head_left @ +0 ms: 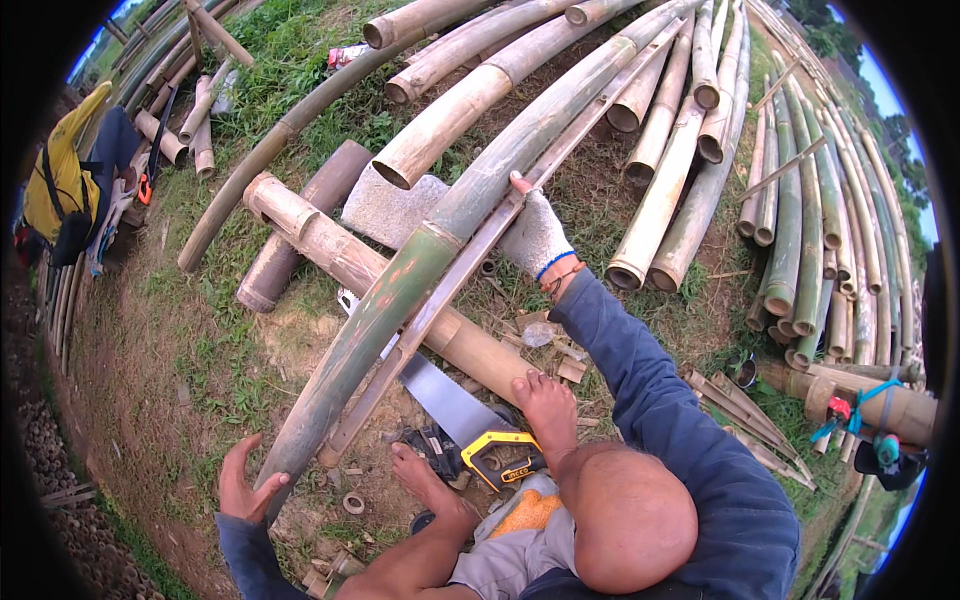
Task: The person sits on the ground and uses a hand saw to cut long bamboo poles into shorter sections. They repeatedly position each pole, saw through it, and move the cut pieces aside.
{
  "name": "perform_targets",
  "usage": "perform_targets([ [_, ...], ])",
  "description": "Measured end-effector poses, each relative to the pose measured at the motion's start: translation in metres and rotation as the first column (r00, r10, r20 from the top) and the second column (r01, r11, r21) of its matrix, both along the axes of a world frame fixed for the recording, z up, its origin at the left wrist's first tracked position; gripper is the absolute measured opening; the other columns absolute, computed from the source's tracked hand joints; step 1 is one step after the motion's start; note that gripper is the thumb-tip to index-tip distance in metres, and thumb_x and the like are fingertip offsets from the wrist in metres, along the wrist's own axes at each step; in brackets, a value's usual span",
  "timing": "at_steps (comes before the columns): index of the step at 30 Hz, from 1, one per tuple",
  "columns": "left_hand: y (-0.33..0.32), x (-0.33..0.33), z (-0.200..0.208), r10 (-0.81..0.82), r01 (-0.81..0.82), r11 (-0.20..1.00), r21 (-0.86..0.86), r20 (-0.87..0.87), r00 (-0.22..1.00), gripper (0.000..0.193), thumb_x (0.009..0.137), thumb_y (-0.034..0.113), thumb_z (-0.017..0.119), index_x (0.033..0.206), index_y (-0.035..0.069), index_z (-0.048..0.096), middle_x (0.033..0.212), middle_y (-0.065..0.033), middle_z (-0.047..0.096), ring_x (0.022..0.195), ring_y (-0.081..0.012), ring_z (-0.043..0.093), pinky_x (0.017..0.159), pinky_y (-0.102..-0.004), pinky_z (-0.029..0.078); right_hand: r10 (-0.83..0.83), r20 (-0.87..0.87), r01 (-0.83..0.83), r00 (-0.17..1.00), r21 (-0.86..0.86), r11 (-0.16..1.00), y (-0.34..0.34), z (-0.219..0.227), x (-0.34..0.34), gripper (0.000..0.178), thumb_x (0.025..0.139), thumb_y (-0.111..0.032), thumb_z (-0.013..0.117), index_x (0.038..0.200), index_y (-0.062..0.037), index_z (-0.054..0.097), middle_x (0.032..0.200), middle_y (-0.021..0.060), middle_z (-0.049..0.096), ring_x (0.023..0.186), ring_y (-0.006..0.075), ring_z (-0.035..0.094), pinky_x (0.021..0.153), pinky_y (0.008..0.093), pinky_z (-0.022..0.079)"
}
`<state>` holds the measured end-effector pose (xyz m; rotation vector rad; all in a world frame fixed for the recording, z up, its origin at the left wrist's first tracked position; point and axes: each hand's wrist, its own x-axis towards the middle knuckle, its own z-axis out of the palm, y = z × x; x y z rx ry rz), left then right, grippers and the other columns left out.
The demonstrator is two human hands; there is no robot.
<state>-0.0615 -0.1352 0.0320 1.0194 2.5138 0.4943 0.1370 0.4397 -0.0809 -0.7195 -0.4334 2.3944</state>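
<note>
Lying near green bamboo (405,275): yellow-handled handsaw (458,408)

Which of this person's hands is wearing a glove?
The right hand, gripping the bamboo strip: it wears a whitish glove with blue trim. The left hand, at the green pole's lower end, is bare.

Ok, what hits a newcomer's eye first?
The green bamboo pole slanting across the middle, the gloved right hand on the split strip beside it, the bare left hand at its lower end. Next, the yellow-and-black-handled saw below centre.
</note>
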Motion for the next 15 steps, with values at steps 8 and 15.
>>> perform_targets([
  [8,0.215,0.007,-0.047,-0.234,0.233,0.962,0.141,-0.007,0.972,0.093,0.08,0.057,0.087,0.149,0.005,0.053,0.134,-0.0243,0.067,0.123,-0.0422,0.065,0.106,-0.0497,0.051,0.002,-0.028,-0.001,1.0,0.011,1.0,0.009,-0.024,-0.013,0.043,0.099,-0.036,0.074,0.128,-0.0118,0.055,0.12,0.0142,0.052,0.119,0.0405,0.056,0.112,0.0594,0.045],
  [15,0.269,0.009,-0.047,-0.205,0.196,0.978,0.071,0.146,0.968,0.095,0.075,0.058,0.089,0.147,0.006,0.055,0.12,-0.0238,0.076,0.114,-0.0395,0.074,0.1,-0.0479,0.056,0.022,-0.147,-0.025,0.989,-0.02,0.999,0.022,-0.016,0.007,0.072,0.104,-0.041,0.067,0.16,-0.0071,0.036,0.158,0.0221,0.045,0.143,0.0479,0.047,0.122,0.0658,0.034],
])
